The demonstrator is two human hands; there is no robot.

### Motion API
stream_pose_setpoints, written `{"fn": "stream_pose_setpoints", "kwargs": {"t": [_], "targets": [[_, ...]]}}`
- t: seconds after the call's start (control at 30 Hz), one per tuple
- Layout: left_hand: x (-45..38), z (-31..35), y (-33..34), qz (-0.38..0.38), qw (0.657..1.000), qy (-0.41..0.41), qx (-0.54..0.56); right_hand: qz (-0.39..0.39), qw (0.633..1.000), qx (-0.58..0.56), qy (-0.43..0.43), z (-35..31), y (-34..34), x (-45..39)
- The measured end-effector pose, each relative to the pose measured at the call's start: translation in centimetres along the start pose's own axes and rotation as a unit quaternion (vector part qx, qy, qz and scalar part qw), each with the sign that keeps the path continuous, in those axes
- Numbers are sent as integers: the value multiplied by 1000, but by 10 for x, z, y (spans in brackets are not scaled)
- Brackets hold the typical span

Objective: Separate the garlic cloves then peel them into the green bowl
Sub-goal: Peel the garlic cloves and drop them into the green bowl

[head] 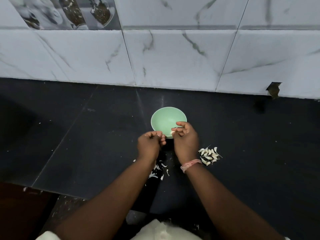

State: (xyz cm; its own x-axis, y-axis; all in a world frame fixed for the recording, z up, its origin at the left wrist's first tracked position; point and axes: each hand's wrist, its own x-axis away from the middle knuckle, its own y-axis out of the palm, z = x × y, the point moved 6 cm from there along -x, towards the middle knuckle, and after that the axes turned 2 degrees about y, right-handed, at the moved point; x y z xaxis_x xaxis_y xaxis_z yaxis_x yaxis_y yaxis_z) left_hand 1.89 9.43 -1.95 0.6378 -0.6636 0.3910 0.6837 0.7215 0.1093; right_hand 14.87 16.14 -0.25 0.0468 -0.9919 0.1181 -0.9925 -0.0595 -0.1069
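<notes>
Head view: green bowl [166, 116] sits on the black counter [86, 144], near the tiled wall [173, 58] at 12 o'clock. Both hands hover over the bowl's near rim. Right hand [186, 142], at 5 o'clock of the bowl, has fingers curled, thumb and fingertips pinching a garlic clove [172, 132] just above the rim. Left hand [149, 144], at 7 o'clock, has fingers curled in; whether they hold a bit of skin, cannot tell. Pile of unpeeled cloves [209, 155] lies at 3 o'clock of the right wrist, which wears a pink band [190, 164]. Loose skins [156, 171] are scattered between the forearms.
</notes>
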Motion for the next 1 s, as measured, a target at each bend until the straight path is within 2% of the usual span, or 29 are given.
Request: {"fn": "stream_pose_setpoints", "kwargs": {"t": [0.2,0.4,0.5,0.6,0.63,0.7,0.77,0.87,0.93,1.0], "targets": [[-6,6,-1,100,992,-19,75,-42,987,151,-35,-5,10,-20],[7,0,-18,129,985,-55,100,-5,989,146,-29,-5,10,-15],[5,-9,-28,107,982,-97,118,28,991,125,-49,-8,8,4],[15,-14,-31,63,982,-147,102,48,983,153,-92,0,13,42],[17,-18,-31,43,979,-172,99,26,980,156,-119,3,22,60],[25,-16,-31,-30,964,-237,115,-69,967,173,-174,14,48,95],[24,-11,-36,-95,953,-261,119,-116,937,269,-191,36,64,118],[15,-2,-56,-99,953,-241,156,-22,896,412,-167,53,53,114],[13,2,-68,-84,956,-234,154,41,913,376,-149,43,43,112],[19,-1,-69,-122,952,-262,102,7,948,282,-144,28,51,117]]}}
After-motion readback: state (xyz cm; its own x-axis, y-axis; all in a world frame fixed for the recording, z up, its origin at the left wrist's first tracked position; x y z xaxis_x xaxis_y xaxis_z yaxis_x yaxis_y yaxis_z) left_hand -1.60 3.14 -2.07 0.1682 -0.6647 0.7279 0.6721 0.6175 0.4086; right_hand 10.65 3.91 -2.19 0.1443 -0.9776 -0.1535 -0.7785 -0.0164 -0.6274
